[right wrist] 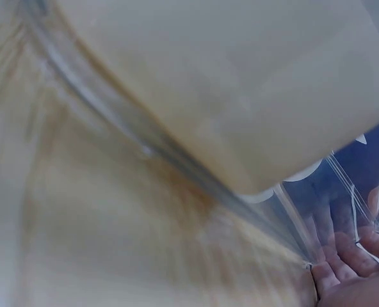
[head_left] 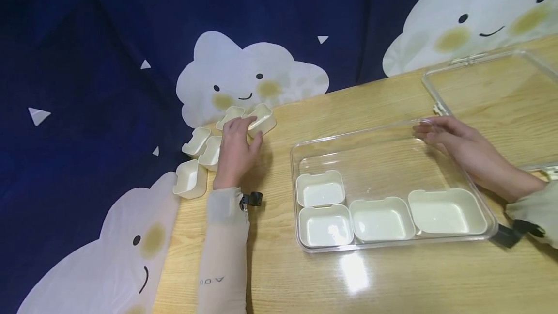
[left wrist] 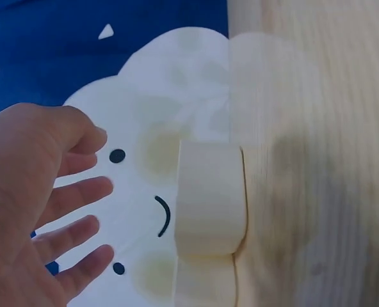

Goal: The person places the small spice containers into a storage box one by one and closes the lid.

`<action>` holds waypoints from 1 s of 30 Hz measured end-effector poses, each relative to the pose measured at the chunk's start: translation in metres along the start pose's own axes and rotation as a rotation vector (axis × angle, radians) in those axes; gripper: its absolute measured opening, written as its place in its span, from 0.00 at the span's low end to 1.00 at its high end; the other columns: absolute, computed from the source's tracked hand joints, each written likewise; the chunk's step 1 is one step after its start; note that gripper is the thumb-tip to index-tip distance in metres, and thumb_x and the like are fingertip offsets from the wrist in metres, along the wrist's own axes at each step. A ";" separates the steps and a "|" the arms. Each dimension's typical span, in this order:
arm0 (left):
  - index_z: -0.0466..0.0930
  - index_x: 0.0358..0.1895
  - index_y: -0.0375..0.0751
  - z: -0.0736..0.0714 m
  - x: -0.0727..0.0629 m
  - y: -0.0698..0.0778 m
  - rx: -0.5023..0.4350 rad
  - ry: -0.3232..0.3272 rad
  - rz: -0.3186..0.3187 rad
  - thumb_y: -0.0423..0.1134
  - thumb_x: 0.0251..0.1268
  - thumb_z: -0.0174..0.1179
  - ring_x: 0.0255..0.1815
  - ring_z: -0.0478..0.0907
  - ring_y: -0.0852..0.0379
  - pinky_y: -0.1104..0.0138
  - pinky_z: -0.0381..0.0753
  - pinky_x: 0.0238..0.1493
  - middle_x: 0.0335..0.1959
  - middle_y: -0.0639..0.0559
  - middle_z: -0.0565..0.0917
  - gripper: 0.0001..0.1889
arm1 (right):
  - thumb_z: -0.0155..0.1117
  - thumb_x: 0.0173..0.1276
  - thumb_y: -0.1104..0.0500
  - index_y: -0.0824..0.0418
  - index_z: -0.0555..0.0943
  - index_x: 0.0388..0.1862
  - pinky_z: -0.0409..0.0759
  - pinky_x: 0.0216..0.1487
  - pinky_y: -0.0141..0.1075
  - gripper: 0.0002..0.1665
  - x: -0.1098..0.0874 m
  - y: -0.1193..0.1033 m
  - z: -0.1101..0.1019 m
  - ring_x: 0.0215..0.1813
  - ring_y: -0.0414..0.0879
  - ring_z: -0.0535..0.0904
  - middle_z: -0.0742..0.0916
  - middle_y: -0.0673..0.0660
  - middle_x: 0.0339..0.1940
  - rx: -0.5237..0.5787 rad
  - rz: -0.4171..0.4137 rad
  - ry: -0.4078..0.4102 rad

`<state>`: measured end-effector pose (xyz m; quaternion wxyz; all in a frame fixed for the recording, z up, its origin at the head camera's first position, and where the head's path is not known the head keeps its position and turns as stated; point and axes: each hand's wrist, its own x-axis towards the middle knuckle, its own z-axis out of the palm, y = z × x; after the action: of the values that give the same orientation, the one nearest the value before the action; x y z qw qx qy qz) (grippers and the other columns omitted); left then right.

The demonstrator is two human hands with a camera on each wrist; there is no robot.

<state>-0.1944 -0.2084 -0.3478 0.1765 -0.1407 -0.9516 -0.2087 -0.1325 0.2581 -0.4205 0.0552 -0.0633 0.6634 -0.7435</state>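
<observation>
My left hand (head_left: 239, 151) is over the group of small cream bins at the table's far left edge. Its fingers are spread and loosely bent, with air between them and a cream bin (left wrist: 210, 198) in the left wrist view. In the head view the fingertips overlap the far bin (head_left: 264, 121). My right hand (head_left: 462, 147) holds the far right corner of a clear plastic box (head_left: 366, 147), thumb at the rim. Through the clear wall its fingers (right wrist: 343, 256) show in the right wrist view. Inside the box, several cream bins (head_left: 382, 219) line the near side and left corner.
More loose bins (head_left: 190, 178) stand along the left table edge, beside a dark blue curtain (head_left: 109, 62) with cloud prints. A clear lid-like frame (head_left: 475, 59) lies on the wooden table (head_left: 305, 285) at the far right, behind my right arm.
</observation>
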 end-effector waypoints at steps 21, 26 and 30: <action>0.80 0.65 0.43 0.035 0.010 -0.017 0.003 -0.007 -0.146 0.41 0.73 0.53 0.71 0.71 0.38 0.42 0.66 0.70 0.66 0.41 0.81 0.20 | 0.51 0.83 0.61 0.59 0.70 0.67 0.79 0.55 0.19 0.17 -0.006 0.002 -0.002 0.60 0.25 0.82 0.86 0.36 0.60 -0.158 0.021 0.007; 0.82 0.61 0.39 0.037 0.010 -0.023 -0.010 0.012 -0.127 0.38 0.73 0.55 0.66 0.75 0.35 0.46 0.71 0.70 0.62 0.39 0.84 0.18 | 0.51 0.83 0.60 0.59 0.69 0.68 0.78 0.56 0.18 0.18 -0.003 0.000 -0.001 0.61 0.24 0.81 0.85 0.36 0.61 -0.187 0.024 0.007; 0.85 0.57 0.37 0.036 0.013 -0.024 -0.010 -0.002 -0.097 0.37 0.73 0.55 0.64 0.78 0.35 0.49 0.72 0.71 0.59 0.38 0.86 0.16 | 0.51 0.83 0.61 0.59 0.69 0.67 0.77 0.56 0.17 0.18 -0.001 0.000 0.000 0.61 0.24 0.81 0.85 0.36 0.60 -0.170 0.013 0.011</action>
<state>-0.2245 -0.2108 -0.3815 0.1645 -0.0953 -0.9564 -0.2217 -0.1312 0.2585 -0.4204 0.0510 -0.0595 0.7247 -0.6846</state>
